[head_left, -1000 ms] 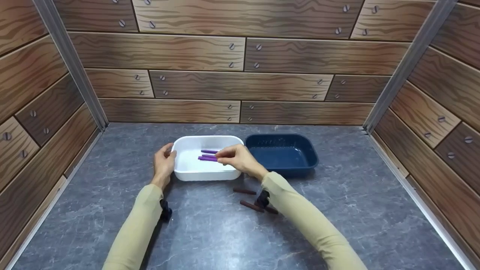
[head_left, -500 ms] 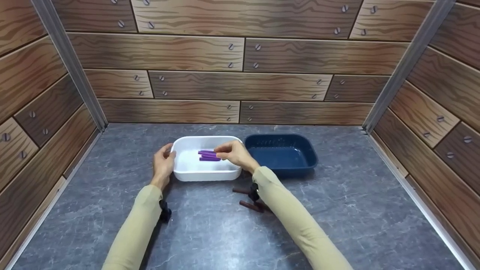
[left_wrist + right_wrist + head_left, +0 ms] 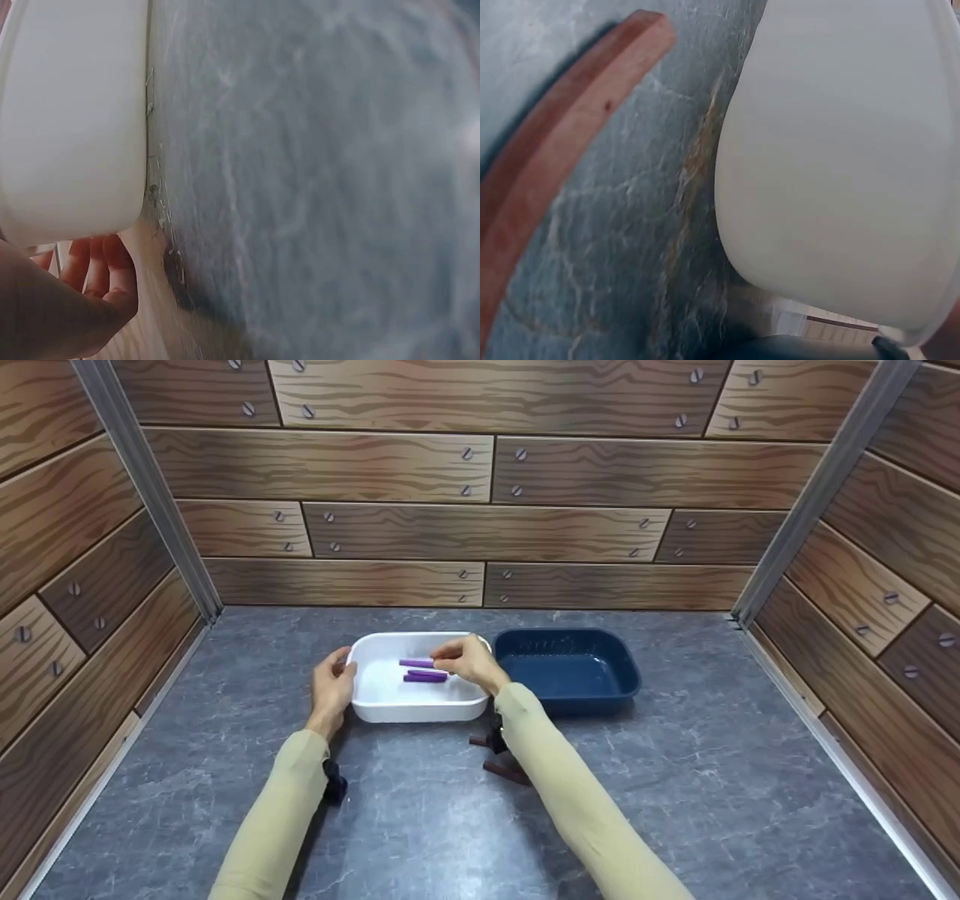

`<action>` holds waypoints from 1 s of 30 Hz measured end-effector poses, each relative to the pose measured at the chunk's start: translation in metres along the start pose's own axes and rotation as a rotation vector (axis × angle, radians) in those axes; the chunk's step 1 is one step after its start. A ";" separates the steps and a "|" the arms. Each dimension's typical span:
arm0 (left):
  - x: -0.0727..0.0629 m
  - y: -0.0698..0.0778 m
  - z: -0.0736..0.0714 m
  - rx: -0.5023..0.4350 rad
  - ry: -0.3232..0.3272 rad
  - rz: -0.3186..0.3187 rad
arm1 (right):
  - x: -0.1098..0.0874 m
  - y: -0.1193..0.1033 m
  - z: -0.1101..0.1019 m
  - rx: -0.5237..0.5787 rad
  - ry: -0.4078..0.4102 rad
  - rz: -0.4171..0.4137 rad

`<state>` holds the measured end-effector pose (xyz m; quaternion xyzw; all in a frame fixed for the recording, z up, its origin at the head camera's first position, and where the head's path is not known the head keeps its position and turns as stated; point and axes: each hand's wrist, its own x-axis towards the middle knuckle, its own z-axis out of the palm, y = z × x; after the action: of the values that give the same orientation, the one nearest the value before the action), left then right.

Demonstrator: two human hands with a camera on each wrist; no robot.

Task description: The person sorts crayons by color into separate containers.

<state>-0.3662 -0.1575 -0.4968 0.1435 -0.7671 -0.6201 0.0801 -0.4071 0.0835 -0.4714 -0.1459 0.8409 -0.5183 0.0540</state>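
In the head view, my left hand (image 3: 331, 690) holds the left end of a white rectangular tub (image 3: 420, 712), thumb at the rim and fingers outside. My right hand (image 3: 471, 661) is over the tub's right half, its thumb and index finger pinching the right end of a purple stick (image 3: 415, 663). Two more purple sticks (image 3: 424, 679) lie side by side on the tub floor, nearer to me. The left wrist view shows curled fingers (image 3: 105, 266) against the tub's end. From the right wrist, the tub's outer wall (image 3: 840, 150) fills the view, and the right hand is mostly hidden.
A dark blue tub (image 3: 592, 705) stands right of the white one, nearly touching. Brown sticks (image 3: 504, 772) lie on the grey marbled table (image 3: 405, 810) in front, partly under my right forearm. Wood-patterned walls (image 3: 480, 532) close off the back and sides.
The purple stick at my right fingertips now lies apart from the other two, which it was bunched with half a second ago. My right forearm has swung left; the left hand stays put.
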 end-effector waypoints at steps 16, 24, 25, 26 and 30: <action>-0.001 0.000 0.000 0.015 0.011 -0.010 | 0.002 0.001 0.008 -0.041 0.033 0.015; -0.003 0.001 0.003 0.016 -0.011 -0.004 | 0.000 0.000 0.004 -0.087 0.041 0.041; -0.003 0.001 0.003 0.017 -0.010 -0.001 | 0.000 0.000 0.003 -0.073 0.036 0.046; -0.003 0.001 0.002 0.014 -0.009 0.007 | 0.000 -0.001 0.003 -0.063 0.031 0.047; -0.002 0.001 0.000 0.023 -0.003 0.023 | 0.001 -0.003 0.002 -0.025 0.016 0.041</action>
<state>-0.3641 -0.1567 -0.4958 0.1347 -0.7760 -0.6104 0.0845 -0.4066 0.0805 -0.4694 -0.1252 0.8506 -0.5075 0.0562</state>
